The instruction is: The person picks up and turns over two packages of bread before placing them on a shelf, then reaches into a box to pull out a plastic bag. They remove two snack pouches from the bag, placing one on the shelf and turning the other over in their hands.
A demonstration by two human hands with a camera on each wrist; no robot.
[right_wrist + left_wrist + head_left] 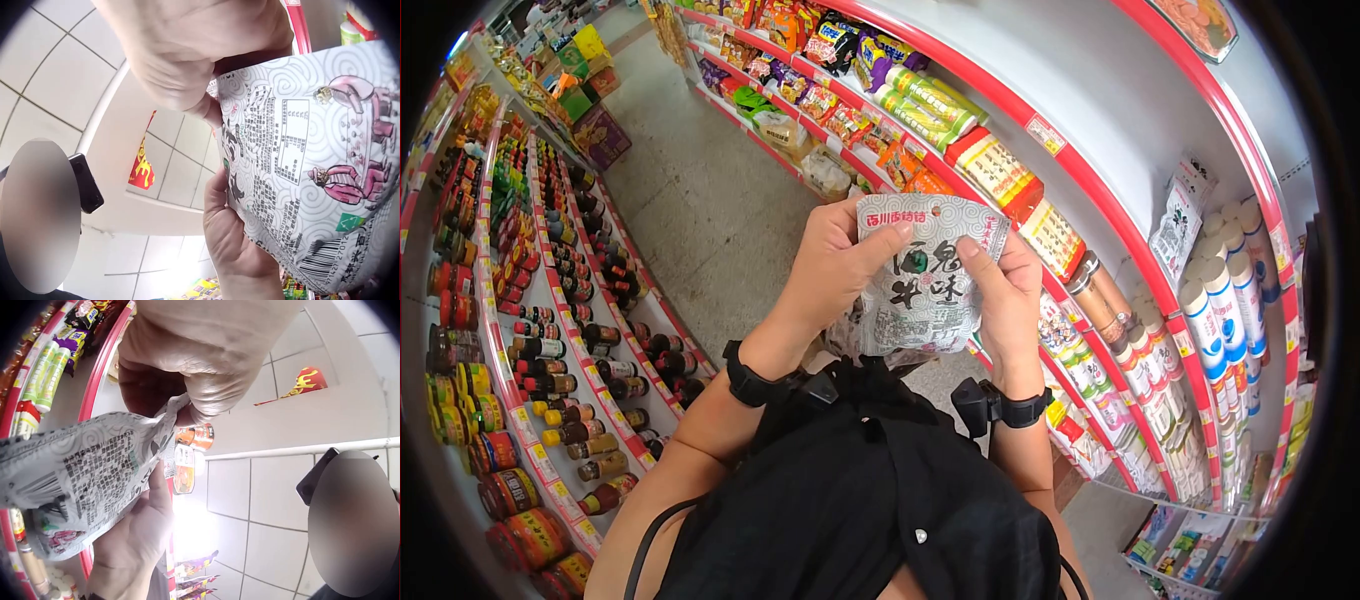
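Note:
A silvery white snack pouch (922,312) with swirl patterns and black lettering is held up in front of the chest. My left hand (832,262) pinches its left edge near the top, thumb lying over the front. On the opposite edge my right hand (1008,292) grips it the same way, thumb also on the front. The right wrist view shows printed text, pink-clad figures and a barcode on the pouch (300,169). In the left wrist view the pouch (94,475) bends where the fingers squeeze its edge.
Shelves of jars and bottles (575,430) line the left side. On the right, red-edged shelves bear bagged snacks (830,45), noodle packs (995,165) and white cylinders (1222,300). A similar pouch (1180,225) leans on the upper right shelf. Grey floor (662,150) runs between the shelves.

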